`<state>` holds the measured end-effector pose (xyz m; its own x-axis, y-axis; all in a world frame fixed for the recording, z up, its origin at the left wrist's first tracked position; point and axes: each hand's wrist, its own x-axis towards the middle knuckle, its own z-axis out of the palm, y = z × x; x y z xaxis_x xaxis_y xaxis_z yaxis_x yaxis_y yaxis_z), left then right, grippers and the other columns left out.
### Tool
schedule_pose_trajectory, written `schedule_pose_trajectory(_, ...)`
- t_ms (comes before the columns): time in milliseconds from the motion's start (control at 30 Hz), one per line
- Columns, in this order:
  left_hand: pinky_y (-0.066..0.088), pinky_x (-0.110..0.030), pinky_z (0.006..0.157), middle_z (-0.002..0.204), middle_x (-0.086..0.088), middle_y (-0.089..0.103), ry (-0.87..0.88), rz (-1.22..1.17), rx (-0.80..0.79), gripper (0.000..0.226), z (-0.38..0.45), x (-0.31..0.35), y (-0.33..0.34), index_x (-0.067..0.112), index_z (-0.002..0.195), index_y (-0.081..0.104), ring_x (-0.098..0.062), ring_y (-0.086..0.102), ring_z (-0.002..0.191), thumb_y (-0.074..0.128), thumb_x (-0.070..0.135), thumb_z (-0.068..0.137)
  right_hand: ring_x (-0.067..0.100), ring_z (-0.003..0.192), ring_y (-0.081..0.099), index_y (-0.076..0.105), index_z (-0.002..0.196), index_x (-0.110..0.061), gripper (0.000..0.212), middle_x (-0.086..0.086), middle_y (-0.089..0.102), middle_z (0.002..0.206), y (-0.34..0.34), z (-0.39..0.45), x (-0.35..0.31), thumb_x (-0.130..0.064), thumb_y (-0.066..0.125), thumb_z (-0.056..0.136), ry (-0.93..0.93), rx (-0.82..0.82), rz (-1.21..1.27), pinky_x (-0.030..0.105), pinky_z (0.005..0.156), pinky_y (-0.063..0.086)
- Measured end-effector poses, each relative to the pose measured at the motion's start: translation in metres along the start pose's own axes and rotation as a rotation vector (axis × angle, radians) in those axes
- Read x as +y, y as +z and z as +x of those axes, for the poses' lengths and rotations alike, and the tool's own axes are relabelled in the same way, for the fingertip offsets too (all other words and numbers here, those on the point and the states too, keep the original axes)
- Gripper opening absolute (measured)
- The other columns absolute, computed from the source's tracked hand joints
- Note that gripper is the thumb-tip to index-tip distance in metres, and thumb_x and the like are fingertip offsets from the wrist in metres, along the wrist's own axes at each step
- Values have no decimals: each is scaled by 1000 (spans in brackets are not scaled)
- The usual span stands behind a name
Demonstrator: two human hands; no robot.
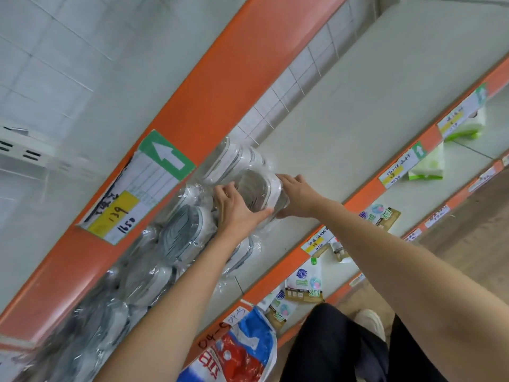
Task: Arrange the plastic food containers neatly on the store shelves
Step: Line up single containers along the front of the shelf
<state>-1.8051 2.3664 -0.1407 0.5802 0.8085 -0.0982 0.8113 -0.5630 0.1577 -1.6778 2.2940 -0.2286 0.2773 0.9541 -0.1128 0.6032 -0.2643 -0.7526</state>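
A clear plastic food container pack (254, 193), wrapped in film, sits on the white shelf (358, 111) under an orange shelf edge. My left hand (234, 208) grips its left side and my right hand (298, 195) grips its right side. Behind it stands another wrapped container stack (228, 158). More wrapped containers (184, 232) with grey lids lie in a row to the left, running toward the lower left corner. One pack (242, 253) lies partly hidden under my left forearm.
The orange shelf edge (220, 86) overhead carries a price label with a green arrow (165, 155). Lower shelves hold detergent pouches (303, 288) and green-white packs (427, 166). A blue, red and white bag (242, 351) stands near my legs. The shelf stretches bare to the right.
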Motion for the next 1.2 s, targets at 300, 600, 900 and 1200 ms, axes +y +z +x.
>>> schedule_pose_trajectory(300, 18, -32, 105, 137, -17, 35, 128, 137, -18, 99, -1, 6, 2, 0, 133, 30, -27, 26, 128, 79, 52, 64, 27, 118, 31, 28, 141, -20, 100, 9, 34, 127, -14, -27, 9, -53, 79, 61, 220, 65, -118, 37, 98, 34)
schedule_pose_trajectory(600, 23, -32, 101, 130, -13, 40, 272, 266, -115, 96, -17, 51, 7, 3, 126, 34, -27, 34, 120, 74, 62, 62, 27, 117, 37, 32, 132, -5, 82, 11, 40, 130, -58, -74, 24, -37, 76, 70, 368, 213, -106, 35, 96, 33)
schedule_pose_trajectory(900, 35, -40, 96, 130, -11, 43, 173, 248, -218, 94, -44, 91, -6, 6, 126, 33, -27, 40, 120, 76, 60, 63, 30, 112, 35, 38, 128, -3, 83, 16, 39, 121, -96, -109, 32, -46, 74, 67, 381, 211, -170, 35, 97, 33)
schedule_pose_trajectory(1200, 35, -41, 92, 130, -7, 45, 8, 179, -192, 93, -102, 99, -5, 9, 126, 34, -25, 42, 120, 75, 61, 62, 31, 116, 31, 34, 124, 2, 94, 16, 40, 122, -112, -138, 32, -67, 64, 67, 350, -33, -386, 35, 102, 24)
